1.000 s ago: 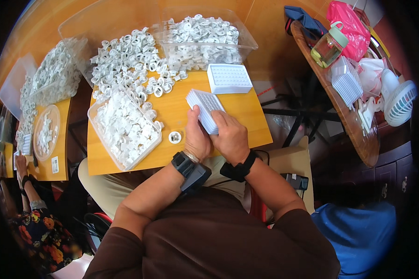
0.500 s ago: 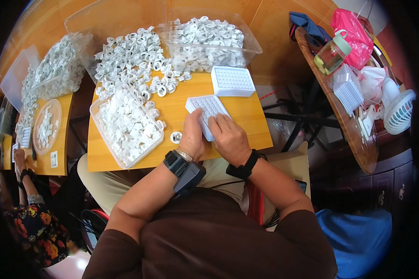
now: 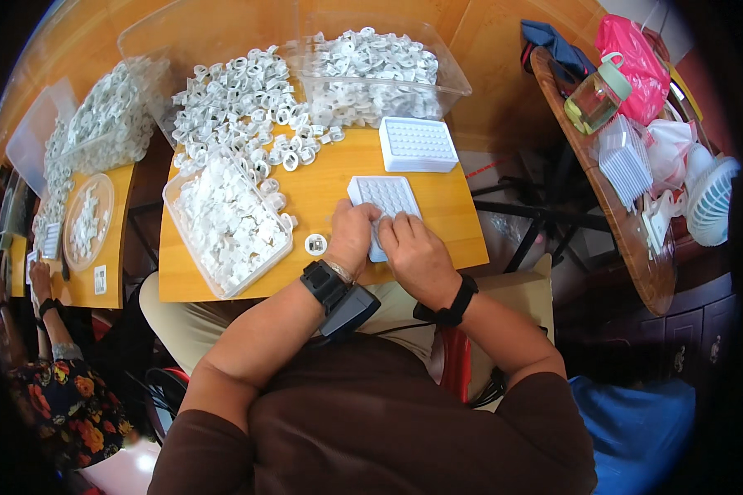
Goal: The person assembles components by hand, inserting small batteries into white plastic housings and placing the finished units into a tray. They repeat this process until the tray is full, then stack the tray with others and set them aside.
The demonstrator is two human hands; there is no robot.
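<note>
Both hands over white grid tray, near edge hidden.

Gridded tray lies between parts bin and table edge.

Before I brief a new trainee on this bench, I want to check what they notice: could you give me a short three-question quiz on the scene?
1. True or false: both hands rest on the white grid tray nearest the person.
2. Which lies farther from the person: A, the second grid tray, or B, the single small ring by the left hand?
3. What fills the clear rectangular tub on the table's left part?

Key
1. True: the right hand and the left hand both touch it.
2. A.
3. Small white ring-shaped plastic parts, like the loose heap behind it.
</note>
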